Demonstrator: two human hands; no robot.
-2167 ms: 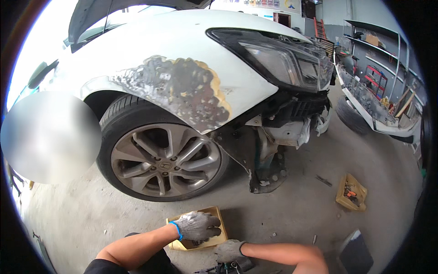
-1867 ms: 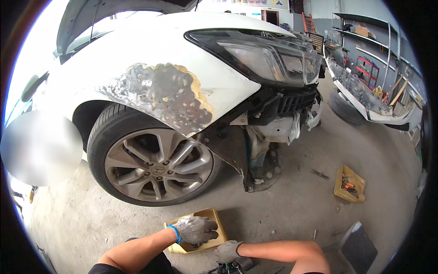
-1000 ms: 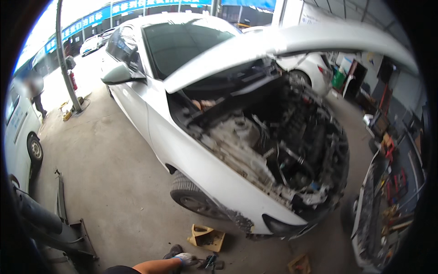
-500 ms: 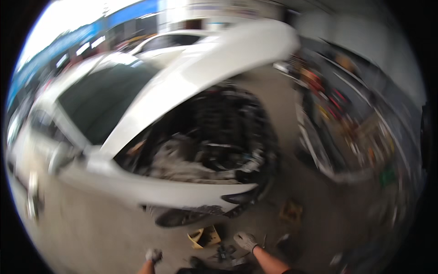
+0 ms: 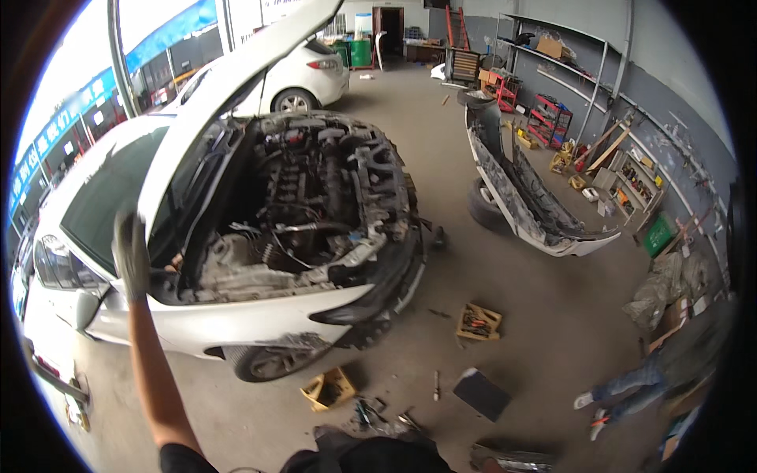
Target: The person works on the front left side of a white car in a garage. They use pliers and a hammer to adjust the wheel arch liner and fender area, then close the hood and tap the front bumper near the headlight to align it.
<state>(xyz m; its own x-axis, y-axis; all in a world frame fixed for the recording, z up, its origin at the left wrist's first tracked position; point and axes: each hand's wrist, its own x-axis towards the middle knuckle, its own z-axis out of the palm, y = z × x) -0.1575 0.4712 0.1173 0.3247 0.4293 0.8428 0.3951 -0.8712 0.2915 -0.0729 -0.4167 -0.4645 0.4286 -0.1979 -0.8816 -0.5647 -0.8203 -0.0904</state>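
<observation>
My left arm reaches up and forward, and my left hand (image 5: pixel 132 256), in a pale grey work glove, is raised with its fingers stretched upward, slightly blurred. It appears beside the lower edge of the raised white hood (image 5: pixel 189 150); whether they touch I cannot tell. Nothing shows in its fingers. The hood belongs to a white car (image 5: pixel 205 322) whose front bumper is off, leaving the engine bay (image 5: pixel 307 181) exposed. My right hand is not in view.
Near my feet are a yellow tool box (image 5: pixel 341 398), loose tools (image 5: pixel 367 414), another tool box (image 5: pixel 479 322) and a dark flat panel (image 5: pixel 481 394). A removed bumper (image 5: pixel 505 185) lies to the right. A person (image 5: pixel 639 382) is at the lower right. Another white car (image 5: pixel 315 75) stands behind.
My view has swung and become sharper. My left hand has risen from low near the floor to beside the hood. My right hand has left the view.
</observation>
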